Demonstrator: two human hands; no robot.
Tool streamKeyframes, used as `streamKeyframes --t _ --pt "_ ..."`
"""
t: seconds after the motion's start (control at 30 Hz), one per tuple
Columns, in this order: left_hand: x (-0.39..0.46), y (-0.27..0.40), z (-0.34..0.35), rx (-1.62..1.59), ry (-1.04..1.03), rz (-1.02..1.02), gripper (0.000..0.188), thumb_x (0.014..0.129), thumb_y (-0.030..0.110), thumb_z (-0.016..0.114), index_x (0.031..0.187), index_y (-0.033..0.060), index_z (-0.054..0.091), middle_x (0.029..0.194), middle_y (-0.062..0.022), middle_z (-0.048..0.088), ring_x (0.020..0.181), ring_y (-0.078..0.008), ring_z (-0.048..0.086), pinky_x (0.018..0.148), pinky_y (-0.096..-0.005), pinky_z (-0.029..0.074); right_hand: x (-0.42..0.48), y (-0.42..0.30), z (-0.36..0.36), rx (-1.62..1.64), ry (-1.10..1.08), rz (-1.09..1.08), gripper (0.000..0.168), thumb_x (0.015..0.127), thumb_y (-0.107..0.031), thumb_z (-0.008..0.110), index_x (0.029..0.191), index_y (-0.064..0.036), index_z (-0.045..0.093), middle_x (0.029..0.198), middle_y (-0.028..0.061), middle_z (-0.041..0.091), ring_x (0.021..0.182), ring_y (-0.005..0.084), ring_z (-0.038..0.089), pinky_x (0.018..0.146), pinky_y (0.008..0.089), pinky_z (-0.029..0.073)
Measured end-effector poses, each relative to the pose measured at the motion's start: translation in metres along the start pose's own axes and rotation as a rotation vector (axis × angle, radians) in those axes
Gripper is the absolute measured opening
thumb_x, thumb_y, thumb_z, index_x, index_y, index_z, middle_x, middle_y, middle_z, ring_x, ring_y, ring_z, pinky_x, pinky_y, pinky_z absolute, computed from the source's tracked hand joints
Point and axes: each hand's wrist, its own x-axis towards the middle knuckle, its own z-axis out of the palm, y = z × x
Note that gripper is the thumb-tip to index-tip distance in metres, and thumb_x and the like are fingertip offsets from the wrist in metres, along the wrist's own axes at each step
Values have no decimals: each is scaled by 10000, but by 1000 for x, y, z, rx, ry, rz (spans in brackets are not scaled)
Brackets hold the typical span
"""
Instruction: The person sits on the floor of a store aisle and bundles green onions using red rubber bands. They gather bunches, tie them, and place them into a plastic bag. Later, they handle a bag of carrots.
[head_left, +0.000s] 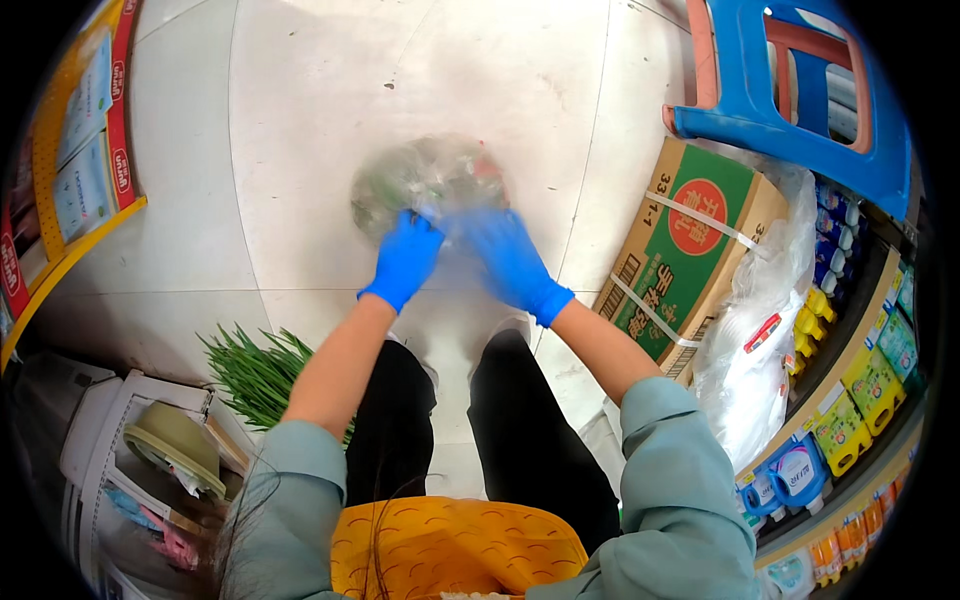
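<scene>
Before me a clear plastic bag (431, 176), blurred, with green contents showing through, is over the pale tiled floor; a small red patch shows at its right side. My left hand (409, 259), in a blue glove, has its fingers curled at the bag's near edge and pinches the film. Also gloved in blue, my right hand (510, 255) reaches to the bag's near right edge. Motion blur hides what its fingertips do. A bundle of long green leaves (259, 375), resembling garlic chives, lies on the floor beyond my left forearm.
At the right, a strapped cardboard carton (690, 225) stands beside clear plastic wrapping (757, 352) and shelves of bottles (799, 472). Blue plastic stools (739, 120) are at the upper right. A yellow-edged display rack (82, 217) and a bin with a green lid (176, 446) line the left.
</scene>
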Motion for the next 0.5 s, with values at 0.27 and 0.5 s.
streamKeyframes --t 0.27,0.5 --pt "71 -33 -14 -688 -554 -115 349 767 291 619 985 19 607 964 -209 606 867 -345 582 762 -388 466 41 -19 15 -277 284 327 762 576 -350 747 1270 -266 445 1385 93 301 1237 334 291 944 611 214" --pt "101 -26 -102 -273 86 -164 782 685 470 684 1315 116 385 1333 -208 365 1210 -359 372 952 -434 366 51 16 -2 -16 126 392 393 611 -287 702 983 -194 616 1129 18 530 1068 245 451 797 455 393"
